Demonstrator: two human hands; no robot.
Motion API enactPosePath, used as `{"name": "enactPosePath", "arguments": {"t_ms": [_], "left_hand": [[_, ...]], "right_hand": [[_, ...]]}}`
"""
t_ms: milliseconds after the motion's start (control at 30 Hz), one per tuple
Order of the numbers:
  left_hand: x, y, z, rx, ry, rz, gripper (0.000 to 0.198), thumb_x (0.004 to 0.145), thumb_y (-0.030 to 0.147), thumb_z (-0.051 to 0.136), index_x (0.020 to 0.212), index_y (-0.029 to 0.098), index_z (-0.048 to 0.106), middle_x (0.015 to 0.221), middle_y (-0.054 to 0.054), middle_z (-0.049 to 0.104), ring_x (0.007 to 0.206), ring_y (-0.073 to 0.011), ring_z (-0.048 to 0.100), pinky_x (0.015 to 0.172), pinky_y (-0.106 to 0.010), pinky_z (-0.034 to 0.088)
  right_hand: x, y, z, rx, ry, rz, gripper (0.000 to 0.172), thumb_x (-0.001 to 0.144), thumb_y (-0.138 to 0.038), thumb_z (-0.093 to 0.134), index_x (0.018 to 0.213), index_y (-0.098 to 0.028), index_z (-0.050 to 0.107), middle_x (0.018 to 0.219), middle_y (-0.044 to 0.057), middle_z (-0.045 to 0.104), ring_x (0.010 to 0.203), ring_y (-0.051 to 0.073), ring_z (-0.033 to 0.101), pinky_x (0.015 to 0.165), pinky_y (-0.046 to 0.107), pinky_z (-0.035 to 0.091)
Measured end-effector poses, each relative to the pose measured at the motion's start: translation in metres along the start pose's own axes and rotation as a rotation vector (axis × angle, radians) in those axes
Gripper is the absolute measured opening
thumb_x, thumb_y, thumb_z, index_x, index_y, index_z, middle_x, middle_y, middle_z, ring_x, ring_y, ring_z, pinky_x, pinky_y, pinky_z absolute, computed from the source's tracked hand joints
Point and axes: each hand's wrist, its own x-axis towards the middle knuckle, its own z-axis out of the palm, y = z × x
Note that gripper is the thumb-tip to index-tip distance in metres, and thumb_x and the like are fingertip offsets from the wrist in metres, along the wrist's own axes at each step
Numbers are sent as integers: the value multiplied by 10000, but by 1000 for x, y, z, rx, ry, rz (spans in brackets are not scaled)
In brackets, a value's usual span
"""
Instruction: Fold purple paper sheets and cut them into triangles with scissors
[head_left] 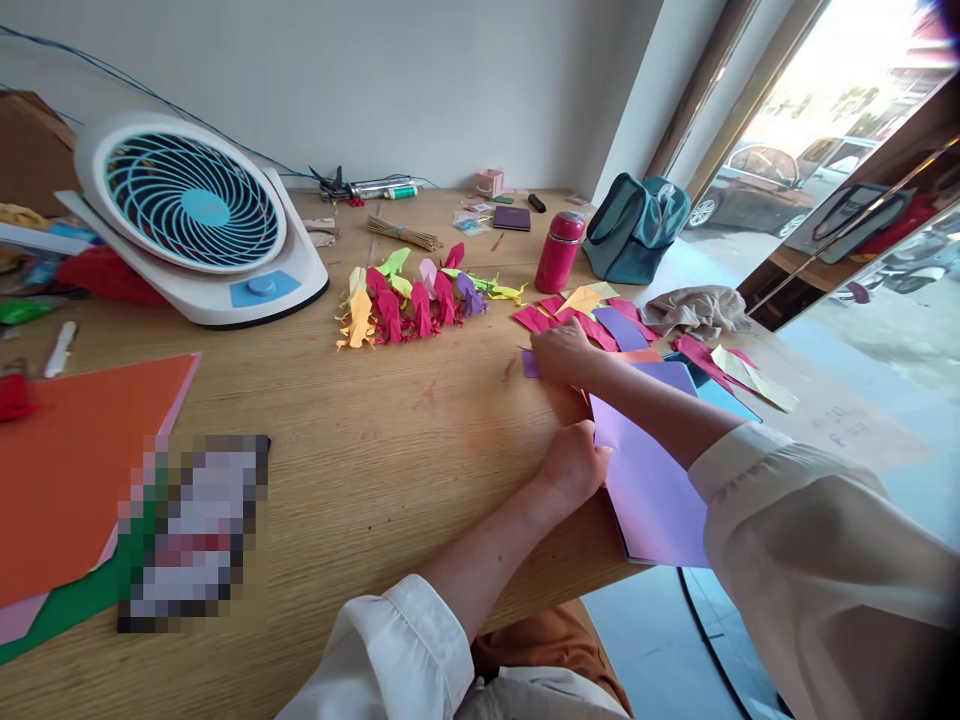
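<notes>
My left hand is closed on the left edge of a large purple paper sheet, thumb on top. The sheet lies at the table's right end and overhangs its front edge. Farther back, my right hand is closed, its forearm crossing over the sheet. A small purple paper piece sticks out to the left of my right fingers; what they grip is hidden. Just beyond lie flat pink, yellow and purple paper pieces. Left of these stand folded paper figures in several colours.
A white and blue fan stands at the left. Orange paper sheets and a blurred-out object lie in front of it. Near the back right are a red flask, a teal bag and a grey cloth. Sticks lie behind the figures.
</notes>
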Motion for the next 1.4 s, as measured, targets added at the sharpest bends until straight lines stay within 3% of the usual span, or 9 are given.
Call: {"name": "enactPosePath", "arguments": {"t_ms": [267,367,467,700,933,1067,1167,1267,1400], "left_hand": [[11,-6,1,-68,58,-35,144,874,172,650,765,190,557,648,0,664,639,-160,689,699,-266,549],[21,-9,-2,-101,95,-50,134,893,165,631,792,190,547,608,29,613,557,-133,653,600,-235,530],[29,-11,-7,-139,119,-73,135,907,152,609,799,186,536,567,53,553,474,-119,614,483,-205,484],[33,-9,-16,-144,169,-118,79,928,167,616,873,159,560,621,34,602,489,-109,632,443,-184,495],[37,-4,-31,94,150,-84,68,929,197,644,965,140,654,693,-19,695,548,-131,681,585,-238,570],[37,-11,-63,337,239,-21,170,939,192,614,1090,186,691,1095,-115,745,1073,-227,707,1005,-369,527],[41,-27,-88,507,347,-48,467,947,231,602,1402,153,527,1534,-214,474,1471,-347,380,1196,-548,311],[52,-41,-96,617,312,-61,537,972,316,561,1458,106,475,1607,-251,360,1519,-416,256,1191,-680,201],[70,-42,-90,681,194,87,487,1002,352,494,1466,201,493,1605,-154,418,1500,-342,341,1194,-666,218]], "right_hand": [[11,-25,-60,436,487,-264,201,1053,-219,342,1189,-195,488,1055,73,720,926,183,650,828,323,489],[3,-8,-83,727,774,-446,86,1012,-179,434,1035,-236,493,941,17,705,838,151,632,807,309,508],[-22,22,-89,716,890,-469,59,979,-192,498,993,-249,501,896,-6,687,820,152,642,759,308,500],[-95,92,-17,534,767,-127,37,926,-246,553,961,-249,542,812,11,703,731,204,654,668,342,466],[-117,123,65,596,595,90,76,920,-323,531,930,-250,515,815,64,732,761,254,677,676,366,484],[-113,122,81,596,616,96,83,925,-337,522,922,-254,529,831,80,729,784,266,662,716,384,475],[-110,117,87,605,652,102,97,933,-344,510,934,-253,542,841,83,719,801,268,649,731,385,470],[-109,113,90,619,713,118,95,926,-340,513,938,-254,552,839,74,706,796,263,637,732,385,471],[-112,109,93,648,801,139,96,930,-338,514,955,-258,561,836,54,700,782,246,635,745,386,488]]}}
